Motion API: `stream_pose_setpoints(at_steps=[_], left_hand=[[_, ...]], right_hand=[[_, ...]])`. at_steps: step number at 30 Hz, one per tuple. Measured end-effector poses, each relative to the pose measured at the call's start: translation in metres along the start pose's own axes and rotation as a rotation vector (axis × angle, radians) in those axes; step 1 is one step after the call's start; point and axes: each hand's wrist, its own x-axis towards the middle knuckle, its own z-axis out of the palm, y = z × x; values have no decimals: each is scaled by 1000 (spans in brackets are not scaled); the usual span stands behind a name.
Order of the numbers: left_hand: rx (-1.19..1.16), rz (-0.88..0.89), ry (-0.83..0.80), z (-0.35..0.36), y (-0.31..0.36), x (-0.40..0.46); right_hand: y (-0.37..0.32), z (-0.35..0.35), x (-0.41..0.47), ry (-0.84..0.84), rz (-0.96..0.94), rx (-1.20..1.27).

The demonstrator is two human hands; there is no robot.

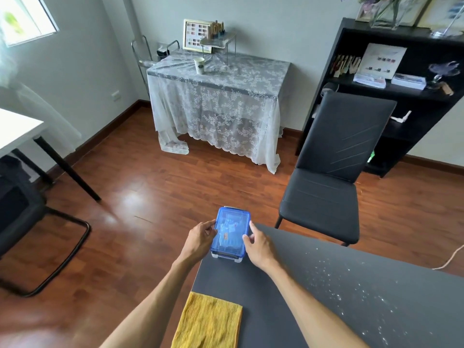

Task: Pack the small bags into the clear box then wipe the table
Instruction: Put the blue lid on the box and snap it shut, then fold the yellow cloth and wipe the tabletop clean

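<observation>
The box (230, 234), clear with a blue lid, stands at the far corner of the dark table (288, 285), at about 12 o'clock from the person, and small bags are visible inside through the lid. The left hand (200, 238) holds the box's left edge with curled fingers, and the right hand (258, 243) presses on its right edge, fingers bent over the lid. A yellow cloth (209, 321) lies at 6 o'clock from the box on the near table edge, and white specks (351, 285) are scattered at about 4 o'clock.
</observation>
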Motion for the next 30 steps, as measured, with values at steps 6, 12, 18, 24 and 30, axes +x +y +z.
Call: stream_pose_setpoints(at_steps=[6, 12, 18, 24, 30], left_hand=[[-8, 55, 63, -10, -13, -22], [167, 146, -2, -14, -50, -84], [533, 296, -146, 6, -64, -137], [667, 263, -146, 18, -65, -153], [670, 212, -90, 15, -61, -150]], right_hand=[[17, 3, -20, 59, 87, 144], [46, 27, -95, 146, -17, -9], [46, 47, -146, -63, -166, -274], [49, 51, -165, -92, -159, -380], [45, 45, -168, -85, -117, -229]])
